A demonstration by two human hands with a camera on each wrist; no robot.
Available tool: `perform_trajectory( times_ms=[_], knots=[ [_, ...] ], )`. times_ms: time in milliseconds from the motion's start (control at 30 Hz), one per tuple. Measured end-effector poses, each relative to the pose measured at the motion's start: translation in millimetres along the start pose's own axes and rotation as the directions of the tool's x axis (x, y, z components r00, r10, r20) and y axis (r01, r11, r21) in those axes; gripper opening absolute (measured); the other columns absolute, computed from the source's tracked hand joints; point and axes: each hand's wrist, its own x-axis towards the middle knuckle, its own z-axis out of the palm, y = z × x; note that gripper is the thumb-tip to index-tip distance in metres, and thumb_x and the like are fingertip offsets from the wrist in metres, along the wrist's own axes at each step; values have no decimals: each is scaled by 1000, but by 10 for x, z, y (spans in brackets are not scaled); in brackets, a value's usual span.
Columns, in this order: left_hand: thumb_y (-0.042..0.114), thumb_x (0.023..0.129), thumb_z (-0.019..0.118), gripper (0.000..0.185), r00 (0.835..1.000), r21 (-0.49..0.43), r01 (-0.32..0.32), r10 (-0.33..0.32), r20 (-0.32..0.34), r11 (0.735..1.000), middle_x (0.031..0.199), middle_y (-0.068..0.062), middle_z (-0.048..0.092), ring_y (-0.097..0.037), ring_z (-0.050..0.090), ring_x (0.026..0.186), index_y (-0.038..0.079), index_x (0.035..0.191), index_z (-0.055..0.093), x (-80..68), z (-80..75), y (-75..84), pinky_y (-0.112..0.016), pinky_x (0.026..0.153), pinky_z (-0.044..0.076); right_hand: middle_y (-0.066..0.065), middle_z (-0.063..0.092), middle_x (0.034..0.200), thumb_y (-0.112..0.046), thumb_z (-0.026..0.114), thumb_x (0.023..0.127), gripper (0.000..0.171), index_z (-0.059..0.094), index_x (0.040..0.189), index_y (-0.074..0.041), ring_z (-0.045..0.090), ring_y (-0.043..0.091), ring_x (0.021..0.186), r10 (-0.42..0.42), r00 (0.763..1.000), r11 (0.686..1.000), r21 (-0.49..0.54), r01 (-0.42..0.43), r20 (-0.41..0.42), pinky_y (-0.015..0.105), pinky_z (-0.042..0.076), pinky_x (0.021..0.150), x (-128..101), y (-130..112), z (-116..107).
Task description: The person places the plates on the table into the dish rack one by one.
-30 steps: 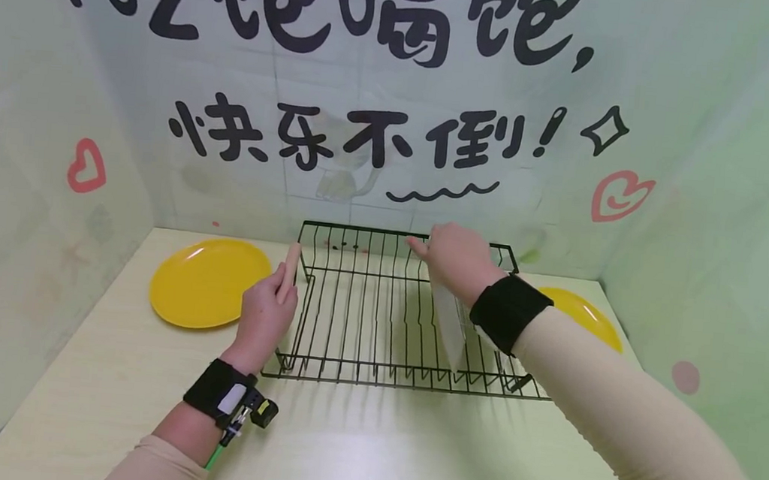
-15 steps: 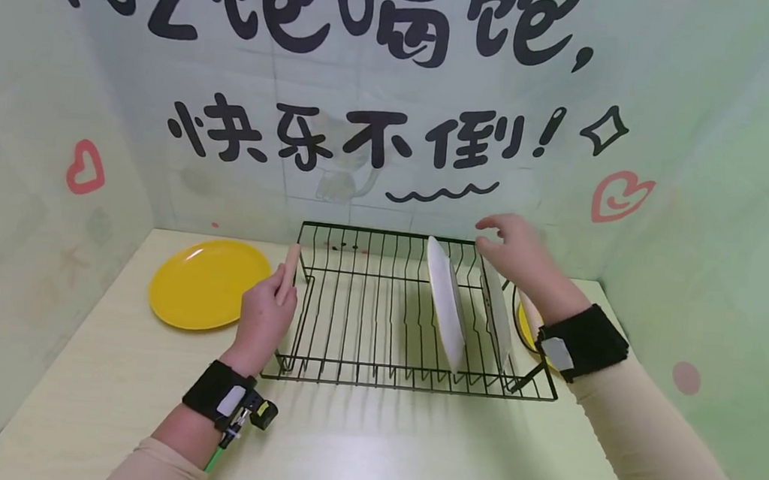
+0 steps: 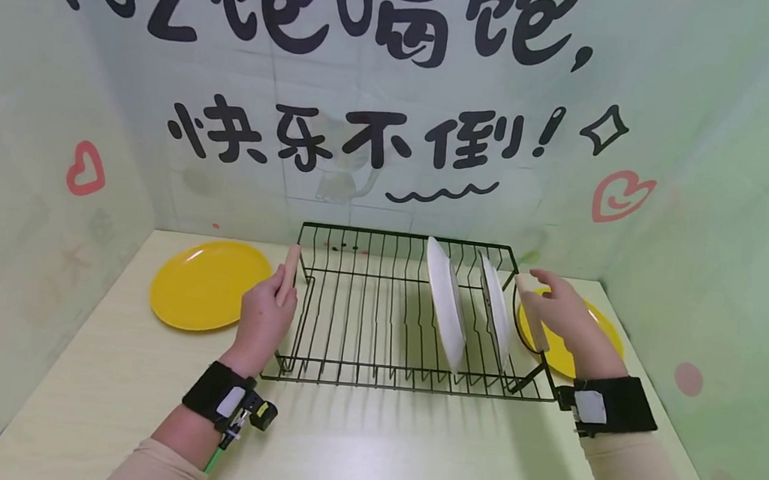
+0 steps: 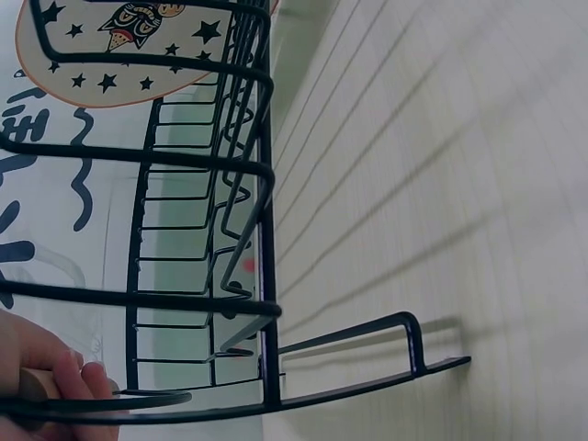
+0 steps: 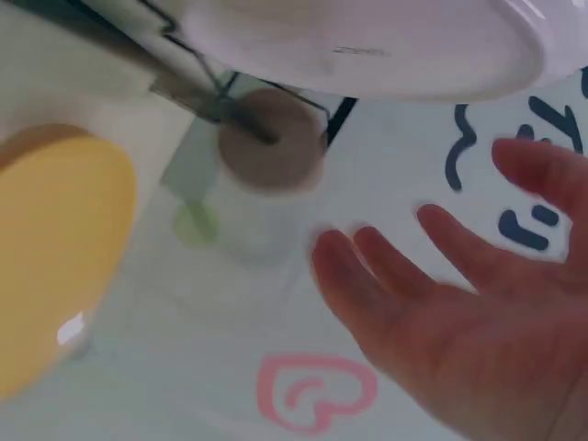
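Two white plates stand on edge in a black wire rack, toward its R end, w/ a gap btwn them: the inner white plate nearer mid-rack, the outer white plate close to the R side. L wrist view shows a plate face printed w/ stars & a cat-like figure. L hand grips the L wooden handle at the rack's L end. R hand holds nothing — fingers apart, just beside the R wooden handle; can't tell if it touches. One yellow plate lies flat either side of the rack: L yellow plate near the L hand, R yellow plate partly behind the R hand in head view. Pale table under all; backdrop w/ big dark lettering behind.
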Motion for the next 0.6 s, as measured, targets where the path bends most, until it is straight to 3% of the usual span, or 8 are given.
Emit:
perform_trajectory(
  times_ms=[167,400,500,600],
  knots=[
    [19,97,52,52,1000,1,2,-2,0,1000,145,-16,40,-20,40,47,3,144,35,-9,-7,1,-22,42,40,31,10,152,-32,46,99,76,1,151,-2,24,49,131,72,988,997,8,-74,135,66,27,101,-33,211,72],
    [18,97,52,52,1000,1,-1,1,-1,1000,145,-16,40,-20,40,48,2,143,36,-11,-5,-3,-22,43,40,35,24,145,-9,39,98,65,3,150,3,50,41,118,-7,986,981,194,-26,167,37,43,90,11,414,101],
    [19,97,51,52,1000,13,1,-1,2,1000,145,-16,40,-19,39,48,4,144,35,-12,-13,7,-23,43,39,36,27,143,-6,38,99,62,4,150,2,60,29,108,-17,984,959,280,-35,179,29,45,87,40,498,87],
    [19,97,50,52,1000,16,4,-4,7,1000,146,-15,39,-19,39,48,4,144,34,-9,-22,17,-23,43,39,36,28,141,-6,36,101,60,2,150,2,64,17,97,-35,976,918,393,-53,213,28,50,86,50,565,66]
  ],
)
